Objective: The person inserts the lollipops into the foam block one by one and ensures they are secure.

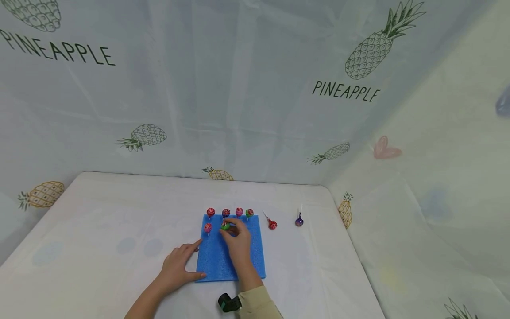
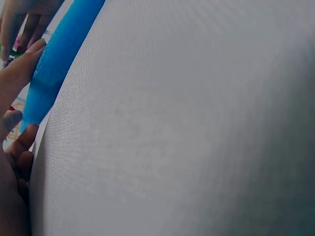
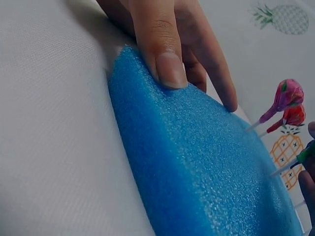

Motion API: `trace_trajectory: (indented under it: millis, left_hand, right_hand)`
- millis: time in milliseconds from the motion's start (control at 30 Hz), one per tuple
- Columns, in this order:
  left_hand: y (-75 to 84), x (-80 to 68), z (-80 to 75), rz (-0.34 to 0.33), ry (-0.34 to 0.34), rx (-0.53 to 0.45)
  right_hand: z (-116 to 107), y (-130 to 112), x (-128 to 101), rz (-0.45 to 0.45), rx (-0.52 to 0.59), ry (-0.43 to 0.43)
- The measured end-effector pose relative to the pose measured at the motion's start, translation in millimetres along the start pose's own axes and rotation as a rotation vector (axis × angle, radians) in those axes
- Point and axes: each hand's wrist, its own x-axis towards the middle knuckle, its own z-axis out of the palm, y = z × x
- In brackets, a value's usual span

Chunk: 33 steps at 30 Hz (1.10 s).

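R hand (image 1: 238,246) pinched green lollipop (image 1: 225,226), L hand (image 1: 177,266) lay spread, bracing blue foam (image 1: 217,259); stick (image 3: 281,170) prob. needed straight push.

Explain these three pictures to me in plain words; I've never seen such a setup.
There's no machine here: a person works bare-handed. The widest picture looks forward and down from the head; the others are taken from the left and right wrists. On the white tabletop lies a blue foam block with five lollipops standing in it. The left hand touches the block, while the right hand pinches a green lollipop. To the block's right lie a red lollipop and a purple lollipop.
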Motion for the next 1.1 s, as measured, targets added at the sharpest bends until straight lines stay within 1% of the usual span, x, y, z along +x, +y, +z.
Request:
trace_trajectory:
  millis: [233, 433, 567, 633, 767, 800, 867, 1033, 1100]
  left_hand:
    - [-0.4, 0.3, 0.1, -0.002, -0.004, -0.014]
    - [-1.5, -0.5, 0.0, 0.022, 0.011, -0.007]
    - [-1.8, 0.3, 0.7, 0.020, 0.007, 0.002]
    - [-1.8, 0.7, 1.1, 0.015, 0.001, 0.006]
    - [-2.1, 1.3, 2.2, 0.006, -0.004, 0.007]
    - [-2.2, 1.4, 2.5, 0.004, -0.005, 0.009]
    - [-2.1, 1.3, 2.9, 0.004, -0.005, 0.011]
    - [-2.2, 0.9, 3.0, 0.009, 0.001, 0.014]
    - [-2.3, 1.0, 2.9, 0.013, 0.005, 0.016]
  right_hand:
    - [2, 2, 0, -0.003, 0.034, -0.010]
    - [4, 4, -1, 0.058, 0.038, -0.028]
    - [4, 4, -2, 0.090, 0.033, -0.040]
    - [4, 5, -3, 0.100, 0.037, -0.039]
    - [5, 8, -4, 0.091, 0.064, -0.018]
    - [4, 3, -5, 0.084, 0.067, -0.010]
    - [5, 4, -4, 0.080, 0.079, 0.002]
    - [6, -1, -4, 0.105, 0.069, 0.001]
    - [5, -12, -6, 0.105, 0.058, -0.008]
